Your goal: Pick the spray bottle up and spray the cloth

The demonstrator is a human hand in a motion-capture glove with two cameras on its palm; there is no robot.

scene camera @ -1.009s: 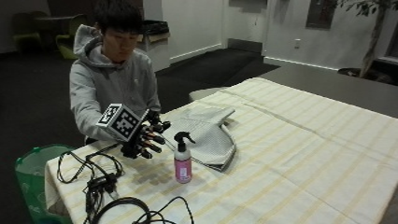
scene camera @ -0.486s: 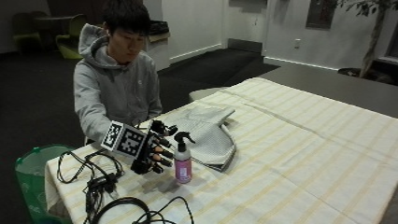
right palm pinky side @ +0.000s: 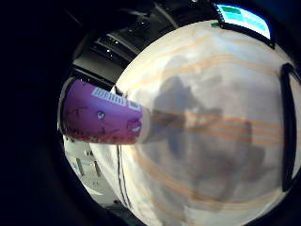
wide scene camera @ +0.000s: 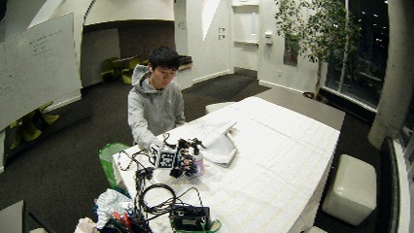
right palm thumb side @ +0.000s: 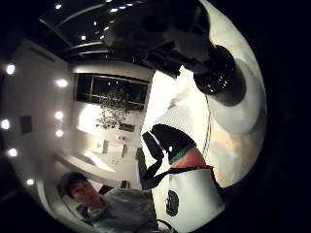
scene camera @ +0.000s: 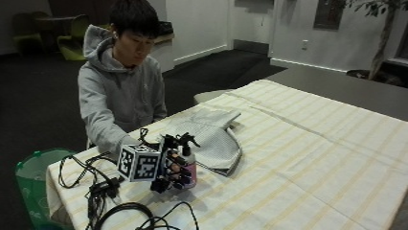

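Wrapping my black-gloved grip (scene camera: 171, 168) around the pink plastic spray bottle with black trigger head (scene camera: 187, 162), I hold it upright on the striped-cloth counter (scene camera: 306, 158), beside the folded grey cloth (scene camera: 213, 138).

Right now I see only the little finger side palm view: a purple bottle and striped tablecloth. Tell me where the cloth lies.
Observer: In the outside view, the grey cloth lies folded on the table, right beside the spray bottle, towards the table's middle.
Operator: Report whether the bottle is off the table.
Observer: No. It stands upright on the tablecloth.
Operator: Say what the hands are doing.
Observer: The gloved right hand grips the bottle's body, below the black spray head. The nozzle looks turned towards the cloth.
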